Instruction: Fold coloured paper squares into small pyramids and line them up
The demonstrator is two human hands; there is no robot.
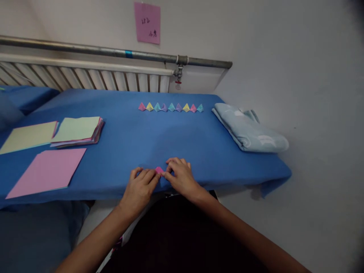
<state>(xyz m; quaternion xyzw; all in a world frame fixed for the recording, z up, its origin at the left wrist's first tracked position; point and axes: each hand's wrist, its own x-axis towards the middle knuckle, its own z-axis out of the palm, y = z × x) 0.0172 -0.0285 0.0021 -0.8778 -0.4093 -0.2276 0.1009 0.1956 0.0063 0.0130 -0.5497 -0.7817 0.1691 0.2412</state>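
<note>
Just in from the near edge of the blue-covered worktop (122, 144), the fingers of your left hand (140, 187) are closed on the left side of a small pink paper piece (159, 171). Your right hand (182, 177) has its thumb at the piece's right side; you cannot tell whether those fingers grip it. The cloth's front edge runs just below your fingers, close to your wrists. Beyond them, a stretch of bare cloth reaches to a row of nine folded papers (171, 107), with a white radiator (108, 79) and metal pipe (85, 50) along the wall behind. Well left of your fingers lie a paper stack (76, 129), a pink sheet (48, 170) and a pale yellow sheet (28, 135). Far right, a folded blanket (250, 129) rests near the worktop's right edge, with cloth between.
</note>
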